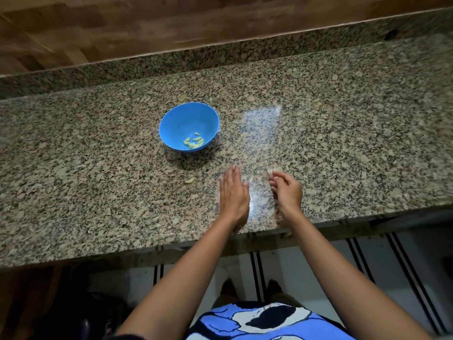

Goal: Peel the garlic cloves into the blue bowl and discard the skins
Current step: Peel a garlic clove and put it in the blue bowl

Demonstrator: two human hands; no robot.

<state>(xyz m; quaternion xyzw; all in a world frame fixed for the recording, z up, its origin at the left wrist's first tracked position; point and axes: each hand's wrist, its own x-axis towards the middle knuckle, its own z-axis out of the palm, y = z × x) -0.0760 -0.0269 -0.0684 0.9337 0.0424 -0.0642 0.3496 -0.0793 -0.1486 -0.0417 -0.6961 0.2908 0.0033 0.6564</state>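
A blue bowl point(188, 126) stands on the granite counter point(98, 168) and holds several peeled garlic cloves point(193, 141). One loose clove point(190, 179) lies on the counter left of my hands. My left hand point(232, 192) lies flat on the counter, its fingers straight. My right hand point(285, 187) has its fingers curled, and its fingertips pinch pale garlic skins point(270, 170) on the counter. Thin skin scraps point(255, 179) lie between the two hands.
The counter's front edge point(220, 244) runs just under my wrists. A granite ledge point(220, 57) and a wooden wall panel rise behind the counter. The floor and my feet show below the edge.
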